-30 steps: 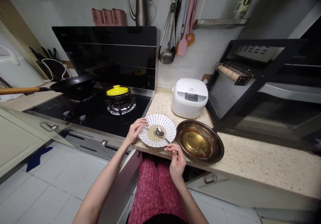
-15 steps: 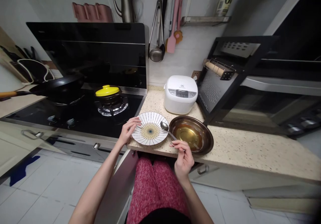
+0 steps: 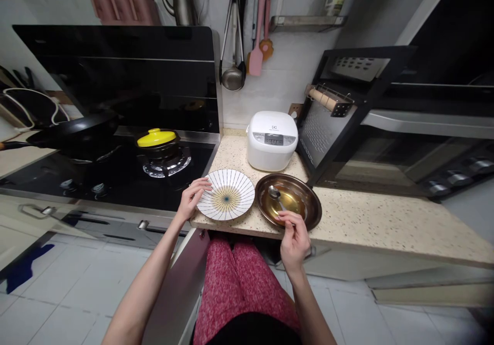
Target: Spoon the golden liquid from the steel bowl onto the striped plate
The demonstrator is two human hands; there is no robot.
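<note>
My left hand (image 3: 190, 197) is at the left rim of a white plate (image 3: 239, 183) patterned with dark rays and a yellowish centre. Its fingers stretch over the rim, slightly apart; whether they press on it I cannot tell. A metal spoon (image 3: 274, 192) is pinched by its handle in my right hand (image 3: 295, 239). The spoon's bowl is over the inside of a brown metal pan (image 3: 317, 208), which has a golden, shiny bottom. Part of the handle is hidden by my fingers.
A white rice cooker (image 3: 272, 144) stands behind plate and pan. On the stove at left are a yellow-lidded pot (image 3: 156, 138) and a dark wok (image 3: 83, 131). A black rack (image 3: 328, 113) with an oven (image 3: 405, 154) is at right. A cabinet door (image 3: 181, 278) hangs open below.
My right hand has carried the spoon rightward, from over the plate's right rim to over the pan. My left hand stays at the plate. The view has shifted slightly.
</note>
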